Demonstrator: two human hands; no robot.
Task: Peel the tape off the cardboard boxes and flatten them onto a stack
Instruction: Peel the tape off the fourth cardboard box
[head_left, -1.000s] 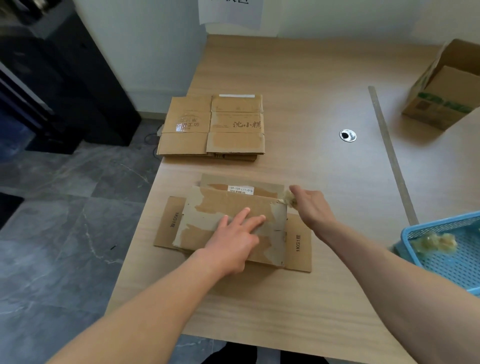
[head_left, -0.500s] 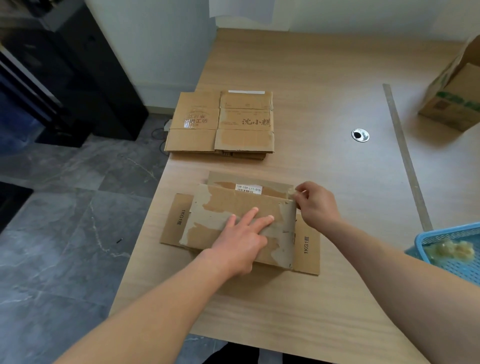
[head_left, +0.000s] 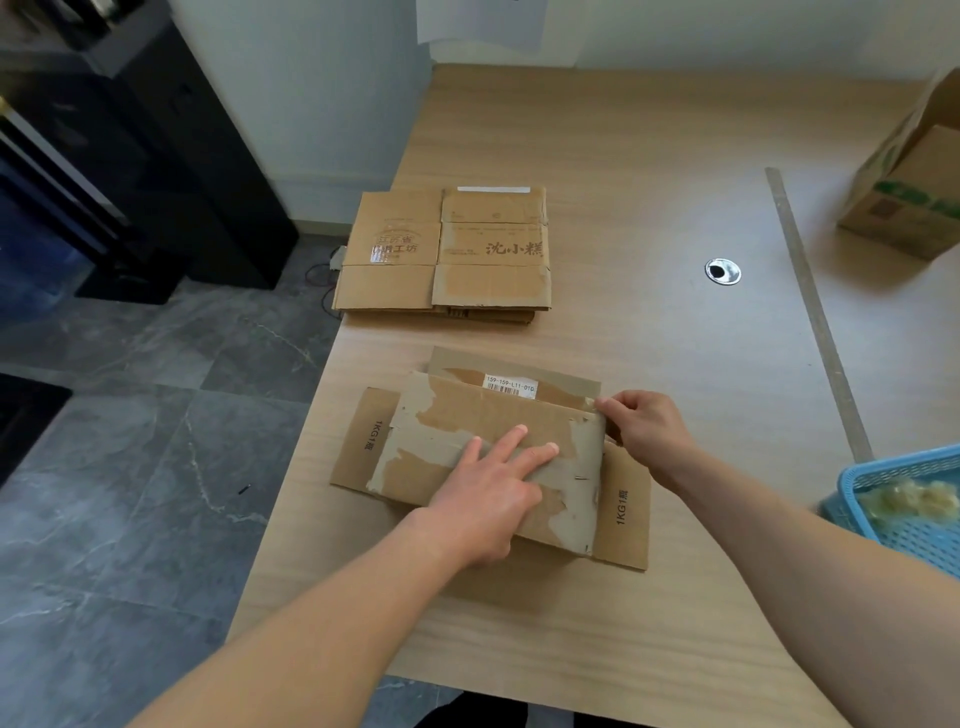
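Left hand (head_left: 480, 506) flat, right hand (head_left: 647, 431) pinching

Two bare forearms, left hand (head_left: 485, 512), right hand (head_left: 647, 434), no sleeves visible

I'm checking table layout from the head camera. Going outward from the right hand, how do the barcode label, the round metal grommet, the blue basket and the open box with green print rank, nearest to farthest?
From the right hand:
1. Barcode label, just left of it on the cardboard.
2. Blue basket at the right edge and round metal grommet beyond the hand: too close to call.
3. Open box with green print, far right corner.
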